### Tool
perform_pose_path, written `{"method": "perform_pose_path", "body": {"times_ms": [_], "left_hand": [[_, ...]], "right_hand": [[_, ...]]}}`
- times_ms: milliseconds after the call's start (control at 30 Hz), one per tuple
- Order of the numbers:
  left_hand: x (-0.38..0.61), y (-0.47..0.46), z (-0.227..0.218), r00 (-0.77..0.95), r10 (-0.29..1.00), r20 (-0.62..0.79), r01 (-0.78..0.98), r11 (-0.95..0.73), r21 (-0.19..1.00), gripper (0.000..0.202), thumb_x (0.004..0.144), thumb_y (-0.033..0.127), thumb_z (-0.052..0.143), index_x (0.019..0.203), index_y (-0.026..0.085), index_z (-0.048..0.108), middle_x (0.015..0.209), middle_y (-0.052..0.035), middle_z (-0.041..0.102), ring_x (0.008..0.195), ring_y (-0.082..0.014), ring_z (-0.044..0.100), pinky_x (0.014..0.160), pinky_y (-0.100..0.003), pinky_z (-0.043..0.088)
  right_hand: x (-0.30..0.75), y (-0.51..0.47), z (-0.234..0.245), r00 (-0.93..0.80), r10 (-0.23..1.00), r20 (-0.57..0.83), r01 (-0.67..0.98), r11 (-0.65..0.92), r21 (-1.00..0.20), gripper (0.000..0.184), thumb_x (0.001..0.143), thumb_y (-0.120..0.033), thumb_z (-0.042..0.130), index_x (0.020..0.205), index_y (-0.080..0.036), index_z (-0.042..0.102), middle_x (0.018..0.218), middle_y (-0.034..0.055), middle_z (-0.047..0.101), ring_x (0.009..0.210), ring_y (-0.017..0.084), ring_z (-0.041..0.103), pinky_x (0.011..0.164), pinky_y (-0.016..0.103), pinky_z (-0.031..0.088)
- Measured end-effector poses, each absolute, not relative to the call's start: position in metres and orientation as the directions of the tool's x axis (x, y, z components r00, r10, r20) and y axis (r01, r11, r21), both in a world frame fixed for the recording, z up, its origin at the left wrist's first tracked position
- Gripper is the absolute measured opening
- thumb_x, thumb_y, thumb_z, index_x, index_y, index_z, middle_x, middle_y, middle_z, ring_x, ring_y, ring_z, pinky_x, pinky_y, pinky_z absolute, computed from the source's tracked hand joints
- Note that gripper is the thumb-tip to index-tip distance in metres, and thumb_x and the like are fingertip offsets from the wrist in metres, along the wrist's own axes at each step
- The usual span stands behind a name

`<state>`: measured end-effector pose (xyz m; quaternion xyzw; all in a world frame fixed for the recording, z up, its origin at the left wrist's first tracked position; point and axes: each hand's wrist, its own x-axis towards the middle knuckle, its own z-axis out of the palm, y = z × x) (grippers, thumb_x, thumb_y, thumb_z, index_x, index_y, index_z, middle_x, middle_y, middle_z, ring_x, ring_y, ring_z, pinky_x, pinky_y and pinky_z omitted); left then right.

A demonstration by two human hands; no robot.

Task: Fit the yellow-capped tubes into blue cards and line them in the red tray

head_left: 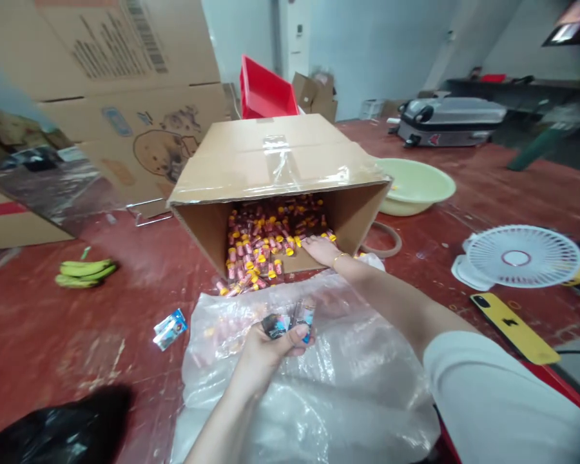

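Observation:
My left hand is closed around small printed packets, one dark and one clear with blue, above a sheet of clear plastic. A large cardboard box lies on its side with its mouth towards me. Inside it is a heap of small pink bottles with yellow caps, some spilling over the front edge. My right hand reaches into the box, fingers stretched out flat at the right side of the heap, touching the nearest bottles.
On the red floor are bananas, loose blue packets and a black bag at left. A green basin, tape roll, white fan and yellow phone lie at right. A red bin stands behind the box.

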<state>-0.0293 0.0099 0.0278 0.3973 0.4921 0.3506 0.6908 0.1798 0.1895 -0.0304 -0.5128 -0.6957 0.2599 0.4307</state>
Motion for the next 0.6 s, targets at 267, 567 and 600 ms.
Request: {"method": "perform_pose_path", "body": {"times_ms": [267,567,600], "left_hand": [[-0.031,0.018,0.016,0.227,0.890,-0.395,-0.236,0.443,0.865,0.028,0.057,0.031,0.086,0.074,0.014,0.072,0.067,-0.0019,0.069,0.060,-0.0153,0.064,0.062,-0.027,0.055],[-0.012,0.021,0.011,0.260,0.908,-0.327,-0.203,0.383,0.901,0.022,0.056,0.027,0.087,0.067,0.015,0.072,0.066,0.0002,0.068,0.059,-0.0137,0.061,0.059,-0.025,0.054],[-0.012,0.020,0.012,0.256,0.911,-0.323,-0.210,0.379,0.901,0.023,0.056,0.027,0.087,0.068,0.015,0.072,0.068,-0.0003,0.069,0.060,-0.0143,0.062,0.060,-0.026,0.055]], "right_hand": [[0.179,0.084,0.010,-0.010,0.936,0.352,0.312,0.337,-0.888,0.021,0.088,-0.031,0.056,0.105,-0.024,0.047,0.089,0.0019,0.060,0.078,0.015,0.062,0.071,0.029,0.052],[0.180,0.025,0.054,-0.089,0.838,0.539,0.251,0.543,-0.802,0.017,0.085,-0.024,0.064,0.098,-0.026,0.054,0.096,0.0039,0.059,0.091,0.018,0.060,0.080,0.036,0.054],[0.178,0.027,0.052,-0.108,0.852,0.512,0.233,0.522,-0.820,0.017,0.084,-0.024,0.064,0.098,-0.025,0.054,0.095,0.0037,0.059,0.089,0.018,0.060,0.079,0.036,0.054]]}}
